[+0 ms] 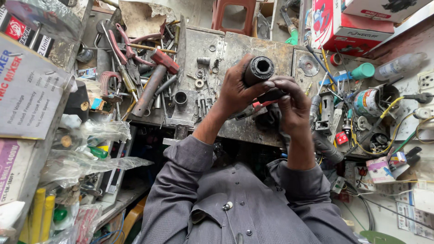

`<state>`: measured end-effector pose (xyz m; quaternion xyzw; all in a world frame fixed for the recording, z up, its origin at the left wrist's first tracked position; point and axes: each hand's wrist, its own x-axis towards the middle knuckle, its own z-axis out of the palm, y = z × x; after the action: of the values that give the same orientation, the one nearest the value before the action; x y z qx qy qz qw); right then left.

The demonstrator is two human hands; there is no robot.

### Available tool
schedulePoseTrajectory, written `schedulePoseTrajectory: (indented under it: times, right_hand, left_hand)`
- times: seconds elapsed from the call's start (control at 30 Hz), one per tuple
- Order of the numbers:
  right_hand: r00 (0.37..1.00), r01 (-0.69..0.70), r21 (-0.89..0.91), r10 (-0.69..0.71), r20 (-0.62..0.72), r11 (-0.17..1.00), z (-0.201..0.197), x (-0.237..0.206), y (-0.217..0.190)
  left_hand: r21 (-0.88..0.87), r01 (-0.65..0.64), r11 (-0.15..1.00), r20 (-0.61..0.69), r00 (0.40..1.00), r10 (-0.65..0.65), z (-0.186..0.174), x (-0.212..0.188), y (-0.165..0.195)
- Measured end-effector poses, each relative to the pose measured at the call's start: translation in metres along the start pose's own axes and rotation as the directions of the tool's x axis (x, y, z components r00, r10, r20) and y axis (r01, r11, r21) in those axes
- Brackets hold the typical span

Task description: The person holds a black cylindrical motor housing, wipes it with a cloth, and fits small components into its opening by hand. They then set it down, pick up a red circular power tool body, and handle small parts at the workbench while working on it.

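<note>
- The left hand [237, 92] is closed around a dark cylindrical part [258, 70], its grip wrapped round the body so the hollow open end faces up toward the camera.
- The right hand [291, 101] is pinched shut on a small red-and-black piece [266, 97] pressed against the lower side of that cylinder; what the piece is cannot be told.
- Both hands hang just above the front edge of the grimy desk [253, 45], so the cylinder sits in the air between them, not on the surface.
- Judged from this, the step in hand is fitting or working the small piece at the cylinder's side; any further move would call for a steady left hold and fine fingertip control on the right.
- A red-headed hammer [153, 79] and pliers [124, 52] lie well to the left among loose washers.
- A red-and-white carton [348, 25] stands at the upper right.
- A grey printed box [27, 90] leans at the left edge, with plastic bags [97, 149] below it.
- A teal cap [364, 71] lies right of the hands.
</note>
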<state>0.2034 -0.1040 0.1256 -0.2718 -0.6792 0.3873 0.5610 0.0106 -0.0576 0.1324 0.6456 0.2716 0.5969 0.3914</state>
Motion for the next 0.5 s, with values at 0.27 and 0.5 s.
schedulePoseTrajectory:
  times: [0.27, 0.5]
  right_hand:
    - [0.996, -0.081, 0.021, 0.08, 0.045, 0.996, -0.002, 0.004, -0.006]
    - [0.957, -0.147, -0.147, 0.103, -0.271, 0.978, 0.048, -0.004, -0.013]
  left_hand:
    - [-0.01, 0.023, 1.0, 0.015, 1.0, -0.023, 0.001, -0.004, 0.003]
    - [-0.02, 0.0, 1.0, 0.004, 1.0, 0.001, -0.001, -0.002, 0.002]
